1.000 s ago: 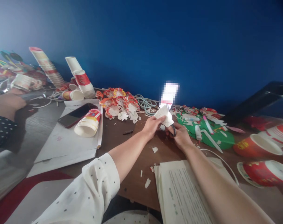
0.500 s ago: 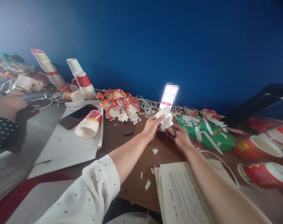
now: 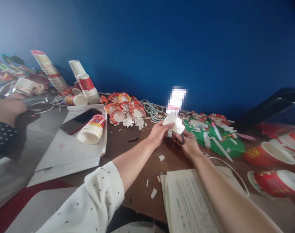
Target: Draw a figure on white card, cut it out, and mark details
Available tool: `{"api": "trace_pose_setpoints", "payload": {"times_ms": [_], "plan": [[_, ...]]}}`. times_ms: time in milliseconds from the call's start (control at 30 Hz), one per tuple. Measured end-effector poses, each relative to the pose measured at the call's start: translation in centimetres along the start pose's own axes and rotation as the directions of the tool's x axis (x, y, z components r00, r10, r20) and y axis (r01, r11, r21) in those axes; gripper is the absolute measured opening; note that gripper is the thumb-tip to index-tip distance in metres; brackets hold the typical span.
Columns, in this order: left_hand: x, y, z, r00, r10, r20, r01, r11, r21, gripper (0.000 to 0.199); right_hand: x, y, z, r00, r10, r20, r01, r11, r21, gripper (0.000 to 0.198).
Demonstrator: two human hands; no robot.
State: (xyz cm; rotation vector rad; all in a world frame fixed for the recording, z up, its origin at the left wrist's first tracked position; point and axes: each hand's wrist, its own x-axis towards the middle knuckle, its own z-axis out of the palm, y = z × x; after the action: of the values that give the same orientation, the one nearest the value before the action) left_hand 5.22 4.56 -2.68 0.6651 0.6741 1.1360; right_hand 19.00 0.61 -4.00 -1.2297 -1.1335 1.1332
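My left hand (image 3: 160, 133) pinches a white piece of paper (image 3: 175, 123) between thumb and fingers, above the brown table. In my right hand (image 3: 189, 145) is a pair of scissors (image 3: 182, 139); its dark handle loop shows at the fingers. The scissor blades stand behind the paper, with their tips just showing over its top edge, so how far they are apart is hidden. White paper scraps (image 3: 161, 158) lie on the table below the hands. A pile of red and white cut-paper flowers (image 3: 124, 110) lies beyond my left hand.
To the left, stacked paper cups (image 3: 90, 129) and a phone (image 3: 75, 122) lie on a white board. A green sheet (image 3: 231, 147) with pens and scraps is at the right, near more cups (image 3: 268, 153). Printed papers (image 3: 188, 197) lie in front. Another person's hand (image 3: 10, 106) is far left.
The white paper has turned and shifted slightly right and down in my left hand, showing more of its face. The scissors stay in my right hand, their handle slightly changed in angle.
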Motion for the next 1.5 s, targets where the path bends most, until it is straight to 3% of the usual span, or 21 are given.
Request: {"api": "trace_pose_setpoints", "payload": {"times_ms": [400,833,1500], "plan": [[0.31,-0.29,-0.29,0.999,0.043,0.009,-0.044,0.996,0.077,0.034,0.39,0.71,-0.29,1.0,-0.019,-0.007,0.019,1.0,-0.001,0.036],[0.04,0.19,-0.13,1.0,0.005,-0.023,-0.004,0.999,0.052,0.033,0.18,0.15,-0.17,0.998,-0.058,-0.004,0.057,0.996,-0.07,0.034],[0.43,0.15,-0.47,0.999,0.011,-0.034,-0.011,1.0,0.016,0.034,0.46,0.44,-0.35,0.999,-0.038,-0.011,0.037,0.998,-0.042,0.034]]}}
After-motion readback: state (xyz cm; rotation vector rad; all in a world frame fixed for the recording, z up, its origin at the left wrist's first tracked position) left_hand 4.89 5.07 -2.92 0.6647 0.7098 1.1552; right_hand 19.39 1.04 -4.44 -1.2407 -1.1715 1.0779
